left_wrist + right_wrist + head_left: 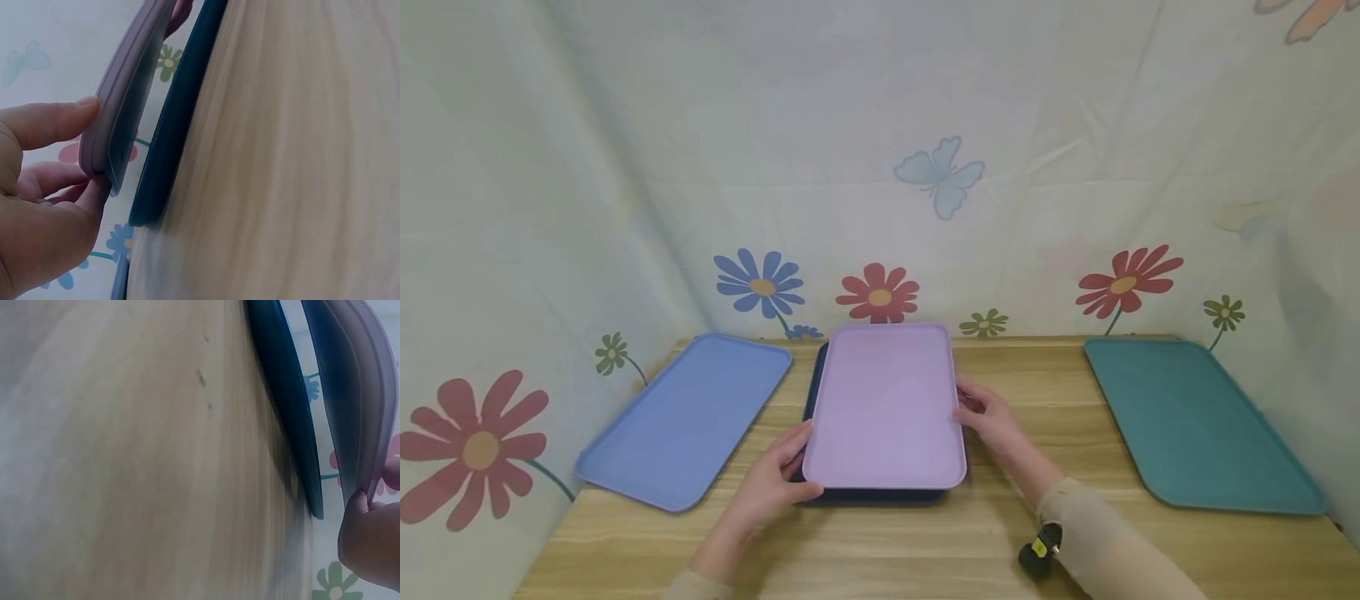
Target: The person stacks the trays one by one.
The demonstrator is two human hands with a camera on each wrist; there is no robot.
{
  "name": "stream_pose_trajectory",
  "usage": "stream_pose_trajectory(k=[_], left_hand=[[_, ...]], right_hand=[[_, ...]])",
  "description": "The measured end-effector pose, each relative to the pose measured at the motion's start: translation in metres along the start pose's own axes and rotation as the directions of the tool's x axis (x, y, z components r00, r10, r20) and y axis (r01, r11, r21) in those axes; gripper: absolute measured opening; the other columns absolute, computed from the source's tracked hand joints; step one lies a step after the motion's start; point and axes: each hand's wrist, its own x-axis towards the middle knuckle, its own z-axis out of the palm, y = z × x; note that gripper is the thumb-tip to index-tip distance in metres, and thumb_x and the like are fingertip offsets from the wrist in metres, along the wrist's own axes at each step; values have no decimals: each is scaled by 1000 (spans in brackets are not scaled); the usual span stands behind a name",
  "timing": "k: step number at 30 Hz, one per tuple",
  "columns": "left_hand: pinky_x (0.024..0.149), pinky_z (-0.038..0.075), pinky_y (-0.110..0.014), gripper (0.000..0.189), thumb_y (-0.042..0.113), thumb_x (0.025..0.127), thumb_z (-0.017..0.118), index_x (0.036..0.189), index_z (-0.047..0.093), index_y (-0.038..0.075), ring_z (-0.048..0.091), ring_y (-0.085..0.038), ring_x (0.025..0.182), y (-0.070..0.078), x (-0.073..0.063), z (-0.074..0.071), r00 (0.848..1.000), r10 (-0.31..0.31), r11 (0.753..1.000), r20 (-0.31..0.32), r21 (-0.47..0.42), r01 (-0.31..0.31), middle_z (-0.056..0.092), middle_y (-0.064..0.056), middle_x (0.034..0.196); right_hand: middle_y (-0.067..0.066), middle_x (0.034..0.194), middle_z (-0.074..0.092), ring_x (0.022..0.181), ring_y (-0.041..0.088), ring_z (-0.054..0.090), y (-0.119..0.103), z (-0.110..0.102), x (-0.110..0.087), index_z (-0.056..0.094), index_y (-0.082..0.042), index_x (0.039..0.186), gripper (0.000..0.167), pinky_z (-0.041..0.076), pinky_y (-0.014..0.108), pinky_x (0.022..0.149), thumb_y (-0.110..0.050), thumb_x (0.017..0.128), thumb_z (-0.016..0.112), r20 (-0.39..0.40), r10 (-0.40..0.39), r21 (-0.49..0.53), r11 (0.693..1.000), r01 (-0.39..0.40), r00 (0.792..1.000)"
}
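Observation:
Both hands hold a pink-lilac tray [883, 408] raised above a dark navy tray [880, 497] that lies on the table. A gap between the two shows in both wrist views. At the near left edge of the pink tray, my left hand [769, 482] grips it, with the thumb [59, 122] on the upper side and fingers beneath. On the opposite edge my right hand [992, 417] pinches the tray's rim [375, 406]. The underside [128, 128] looks blue-grey; whether another tray is stacked there I cannot tell.
A light blue tray [688, 421] lies on the left of the wooden table [880, 558], and a green tray [1202, 425] on the right. Behind hangs a white curtain [820, 150] with flowers and butterflies. A small black device [1040, 552] is on the right wrist.

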Motion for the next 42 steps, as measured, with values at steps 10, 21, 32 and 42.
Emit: stream_pose_trajectory(k=[10,21,32,42], left_hand=[[110,30,-36,90,-14,69,80,146,34,-11,29,-37,141,-2,-6,-13,1000,12,1000,-7,28,-11,22,-26,158],[109,33,-39,90,-13,68,80,145,35,-13,33,-41,139,-6,-7,-19,1000,11,998,0,64,-11,23,-26,158],[106,38,-36,90,-14,68,79,146,33,-13,33,-43,138,-11,-6,-22,999,-43,998,10,52,42,20,-27,158],[107,37,-37,90,-15,67,79,145,33,-15,34,-43,138,-12,-6,-24,1000,-28,998,12,58,28,23,-28,157]], right_hand=[[36,136,48,128,44,46,3,13,2,42,17,139,55,46,33,101,15,87,59,0,23,-20,1000,-23,1000],[37,127,54,119,42,53,10,20,5,45,18,137,54,48,21,88,16,85,59,-11,12,-23,1000,-12,1000],[34,121,57,112,38,54,15,20,4,47,18,134,52,47,18,81,15,84,62,3,30,-61,998,-30,1000],[32,118,59,108,35,55,17,20,7,48,18,134,52,47,18,80,16,84,62,4,32,-70,997,-32,999]])
